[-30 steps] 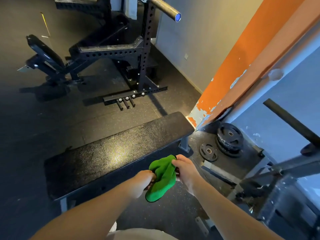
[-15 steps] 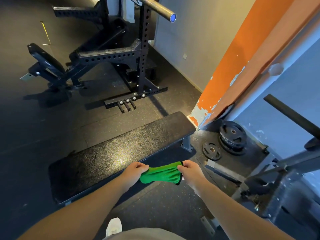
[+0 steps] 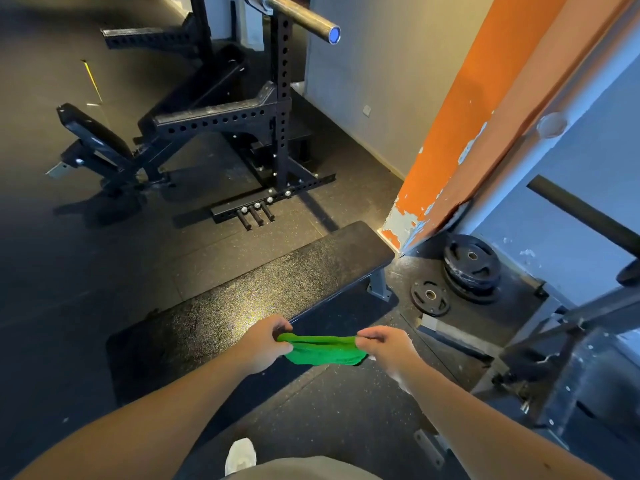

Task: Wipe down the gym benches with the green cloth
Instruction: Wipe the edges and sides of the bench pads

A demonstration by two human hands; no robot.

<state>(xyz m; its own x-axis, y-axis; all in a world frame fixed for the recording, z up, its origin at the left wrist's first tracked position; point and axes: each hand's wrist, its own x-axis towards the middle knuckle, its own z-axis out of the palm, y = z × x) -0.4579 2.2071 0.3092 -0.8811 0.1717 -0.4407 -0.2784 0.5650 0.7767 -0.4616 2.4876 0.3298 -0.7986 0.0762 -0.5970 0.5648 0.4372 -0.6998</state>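
Note:
A flat black gym bench [image 3: 242,299] runs diagonally across the floor in front of me. I hold the green cloth [image 3: 323,349] stretched out between both hands, just above the bench's near edge. My left hand [image 3: 265,341] pinches its left end and my right hand [image 3: 384,344] pinches its right end. A second, inclined black bench [image 3: 93,133] stands at the far left beside the rack.
A black squat rack [image 3: 280,109] with a barbell end [image 3: 311,22] stands behind the bench. An orange pillar [image 3: 460,133] rises at the bench's right end. Weight plates [image 3: 471,265] lie on the floor at right, beside a grey metal frame [image 3: 571,341]. My white shoe [image 3: 240,455] shows below.
The cloth hung bunched between my hands a second ago; my hands have drawn apart and pulled it out flat, and the view has moved slightly closer to the bench.

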